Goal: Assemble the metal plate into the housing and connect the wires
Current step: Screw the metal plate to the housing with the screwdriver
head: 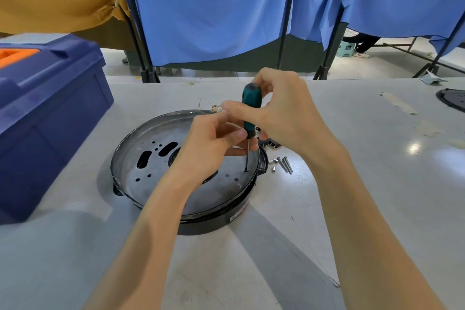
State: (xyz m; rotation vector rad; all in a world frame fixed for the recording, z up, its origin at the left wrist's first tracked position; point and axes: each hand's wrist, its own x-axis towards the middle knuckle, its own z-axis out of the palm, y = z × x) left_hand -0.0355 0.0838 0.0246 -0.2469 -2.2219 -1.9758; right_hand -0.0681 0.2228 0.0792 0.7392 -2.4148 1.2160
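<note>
The right hand (279,111) grips the top of the teal screwdriver (251,98); the left hand (208,148) pinches its lower handle. Its tip stands on the metal plate (156,171) (seated in the black housing (214,224) on the tabletop (352,196)), loose screws (285,164) just beside.

Right hand (276,113) grips screwdriver (249,111) on metal plate (151,173)

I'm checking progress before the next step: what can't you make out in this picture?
Head view only.
Screwdriver tip: too small to tell whether a screw sits under it.
Wires: partly hidden behind the right hand.
Plate centre: covered by the left hand.
Toolbox: cut off by the left edge.
Label on the housing: too small to read.
</note>
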